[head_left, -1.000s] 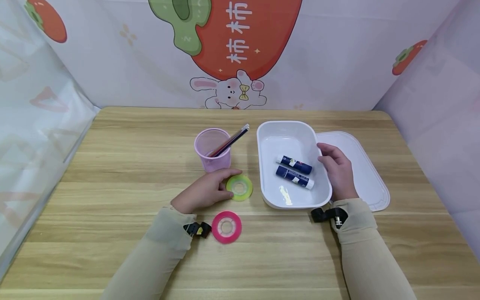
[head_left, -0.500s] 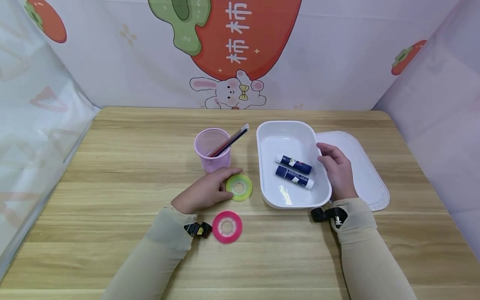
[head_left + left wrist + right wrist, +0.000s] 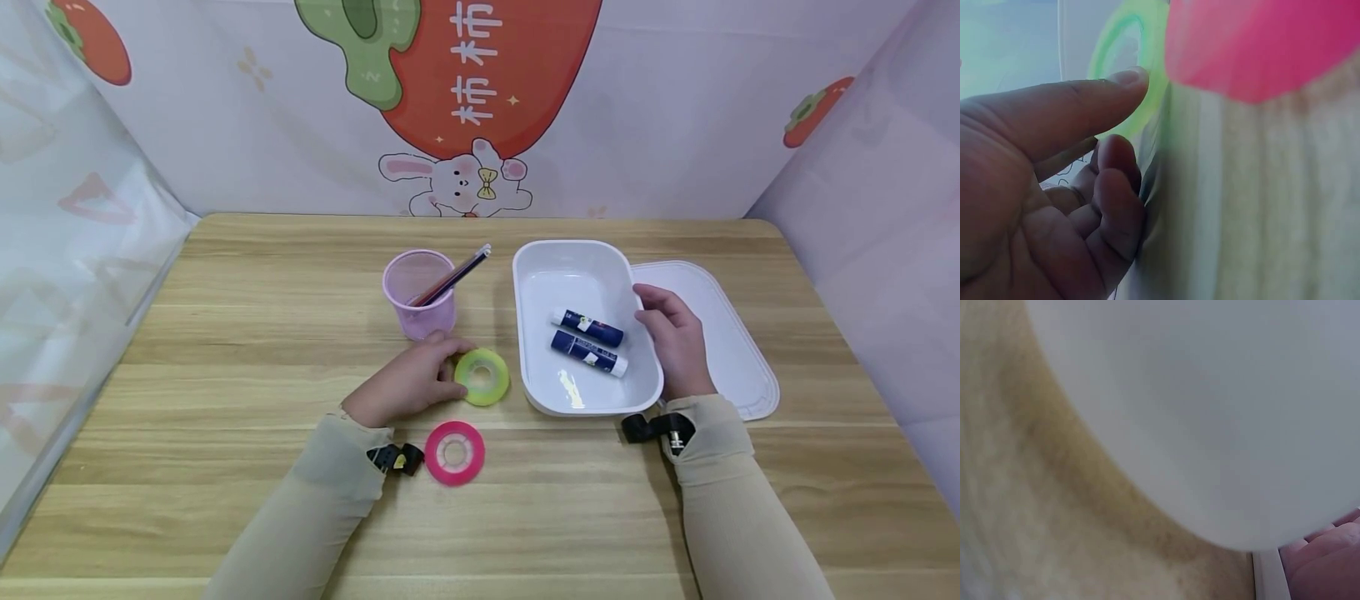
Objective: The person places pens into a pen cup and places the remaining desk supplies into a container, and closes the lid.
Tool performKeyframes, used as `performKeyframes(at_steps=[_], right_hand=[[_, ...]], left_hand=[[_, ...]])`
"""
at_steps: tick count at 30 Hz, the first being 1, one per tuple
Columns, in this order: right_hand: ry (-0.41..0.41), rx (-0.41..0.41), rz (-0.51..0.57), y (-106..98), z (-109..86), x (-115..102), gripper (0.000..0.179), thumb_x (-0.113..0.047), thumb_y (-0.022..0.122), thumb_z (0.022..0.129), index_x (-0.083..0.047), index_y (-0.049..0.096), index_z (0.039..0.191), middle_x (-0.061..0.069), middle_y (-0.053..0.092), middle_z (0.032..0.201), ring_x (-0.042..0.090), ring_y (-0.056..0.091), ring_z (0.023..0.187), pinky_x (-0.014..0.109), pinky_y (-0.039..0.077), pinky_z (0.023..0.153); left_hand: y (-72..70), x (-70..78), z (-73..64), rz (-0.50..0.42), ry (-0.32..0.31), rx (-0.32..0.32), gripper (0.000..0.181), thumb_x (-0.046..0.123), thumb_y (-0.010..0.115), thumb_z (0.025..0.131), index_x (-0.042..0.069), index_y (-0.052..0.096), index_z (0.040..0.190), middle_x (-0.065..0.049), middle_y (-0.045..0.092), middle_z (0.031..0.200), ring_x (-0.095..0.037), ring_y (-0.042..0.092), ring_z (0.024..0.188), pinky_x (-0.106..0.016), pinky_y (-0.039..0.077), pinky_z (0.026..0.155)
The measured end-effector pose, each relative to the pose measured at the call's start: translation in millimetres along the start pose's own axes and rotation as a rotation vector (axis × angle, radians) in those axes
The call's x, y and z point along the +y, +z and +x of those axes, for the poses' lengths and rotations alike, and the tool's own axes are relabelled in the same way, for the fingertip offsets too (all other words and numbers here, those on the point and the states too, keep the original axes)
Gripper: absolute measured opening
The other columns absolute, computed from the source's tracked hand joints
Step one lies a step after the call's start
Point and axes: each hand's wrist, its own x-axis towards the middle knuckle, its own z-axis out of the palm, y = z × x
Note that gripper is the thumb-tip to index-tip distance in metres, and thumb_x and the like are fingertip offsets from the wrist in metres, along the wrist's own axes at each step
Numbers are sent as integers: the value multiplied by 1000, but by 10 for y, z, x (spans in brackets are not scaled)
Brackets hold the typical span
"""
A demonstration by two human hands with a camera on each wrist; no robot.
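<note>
My left hand (image 3: 411,379) pinches a yellow-green tape roll (image 3: 506,385) between thumb and fingers, just left of the white box. In the left wrist view the thumb (image 3: 1104,109) lies against the green roll (image 3: 1159,69). A pink tape roll (image 3: 473,473) lies flat near the left wrist. My right hand (image 3: 678,350) grips the right side of the white plastic box (image 3: 528,358). Inside the box lie two dark blue glue sticks (image 3: 592,329) with white ends. The box wall (image 3: 1210,412) fills most of the right wrist view, hiding much of that hand.
A pink cup (image 3: 427,323) holding pencils (image 3: 467,268) stands just beyond the left hand's fingers. The white lid (image 3: 738,358) lies on the wooden table (image 3: 225,333), under the right hand and partly behind the box. Printed fabric (image 3: 637,125) borders the back and sides.
The green tape roll has shifted slightly right and looks a little tilted in the left hand. The pink cup has slid a little back and left. The right hand and box stay put.
</note>
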Motion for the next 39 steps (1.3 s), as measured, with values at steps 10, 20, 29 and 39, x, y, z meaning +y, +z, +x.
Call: performKeyframes(at_steps=[10,20,29,39], right_hand=[[12,-5,-8,-1,-14,-18,32,-10,52,92,-11,58,124,8,52,122,18,47,113,17,46,87],[8,-13,5,-3,-13,-3,32,-10,52,92,-10,57,124,9,53,121,19,48,111,17,47,85],[10,10,-3,-6,-6,-18,32,-8,53,91,-10,59,122,10,53,120,18,48,110,16,45,85],[-1,10,-2,3,-11,-7,31,-8,53,91,-9,59,122,11,53,120,19,47,111,17,45,86]], left_hand=[[0,-30,-6,-119,-13,23,31,11,71,82,14,62,111,6,63,93,-9,59,83,-23,51,76],[-29,-34,-56,-203,-13,51,16,17,71,83,18,68,99,6,65,88,-10,61,81,-25,53,73],[-72,-32,-91,-305,-22,49,12,20,71,83,19,67,94,3,66,86,-16,61,81,-28,54,70],[-115,-63,-108,-392,19,48,12,19,70,84,14,65,94,-2,66,86,-19,62,80,-31,54,71]])
